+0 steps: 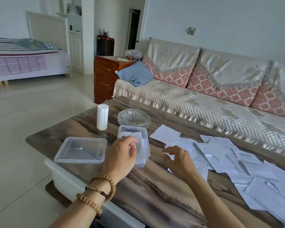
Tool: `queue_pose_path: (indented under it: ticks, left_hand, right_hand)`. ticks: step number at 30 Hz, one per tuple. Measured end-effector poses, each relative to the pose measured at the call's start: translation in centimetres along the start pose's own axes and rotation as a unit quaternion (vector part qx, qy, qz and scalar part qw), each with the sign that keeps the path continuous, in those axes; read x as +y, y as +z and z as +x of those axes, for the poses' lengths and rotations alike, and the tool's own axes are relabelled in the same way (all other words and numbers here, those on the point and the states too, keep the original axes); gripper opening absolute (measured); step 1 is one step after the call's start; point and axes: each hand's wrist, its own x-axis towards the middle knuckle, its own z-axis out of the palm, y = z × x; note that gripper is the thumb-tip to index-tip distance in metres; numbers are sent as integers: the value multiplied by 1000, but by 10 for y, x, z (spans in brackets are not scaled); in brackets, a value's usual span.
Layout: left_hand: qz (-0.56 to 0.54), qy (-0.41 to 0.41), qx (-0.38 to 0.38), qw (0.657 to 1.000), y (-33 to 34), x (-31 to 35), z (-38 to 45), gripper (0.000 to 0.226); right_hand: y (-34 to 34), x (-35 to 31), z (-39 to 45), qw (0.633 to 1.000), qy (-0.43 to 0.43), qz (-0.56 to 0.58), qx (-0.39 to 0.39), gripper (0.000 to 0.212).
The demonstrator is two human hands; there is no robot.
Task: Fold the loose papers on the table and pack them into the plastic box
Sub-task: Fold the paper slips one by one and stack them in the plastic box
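A quilted sofa (196, 102) is seen behind a wood-grain table (155, 186). Loose papers (237, 162) are spread over the table's right side, overlapping one another. A clear plastic box (142, 152) is set near the table's middle, with folded paper (132, 134) visible inside; its lid (81, 149) lies flat just beside it on the left. A glass ashtray (134, 118) and a white cylinder (102, 117) are placed beyond. The left hand (122, 153), fingers curled loosely and holding nothing, is held over the box. The right hand (178, 159), fingers spread, rests at the papers' near edge.
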Motion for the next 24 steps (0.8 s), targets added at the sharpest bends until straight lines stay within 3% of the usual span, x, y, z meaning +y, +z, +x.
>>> queue_pose_path:
  ticks: [4, 8, 11, 14, 17, 20, 24]
  left_hand:
    - [-26, 21, -94, 995, 38, 41, -17, 17]
    - [7, -15, -198, 980, 96, 65, -27, 25]
    - [9, -77, -228, 970, 140, 70, -12, 36]
    - [-14, -176, -223, 959, 167, 71, 12, 36]
    - [-19, -232, -235, 944, 187, 69, 26, 56]
    - [52, -194, -274, 941, 201, 65, 19, 72]
    - [30, -170, -281, 944, 201, 60, 13, 49]
  right_hand:
    - [-10, 60, -50, 995, 94, 14, 5, 25]
    - [-20, 103, -68, 972, 205, 99, 63, 23]
    - [-36, 128, -55, 906, 313, 254, 130, 5]
    - [-43, 150, -30, 840, 384, 343, 172, 21]
    - [-35, 162, 0, 805, 410, 392, 174, 28]
    - [-28, 167, 26, 803, 428, 390, 140, 40]
    - [-12, 167, 51, 824, 407, 385, 85, 42]
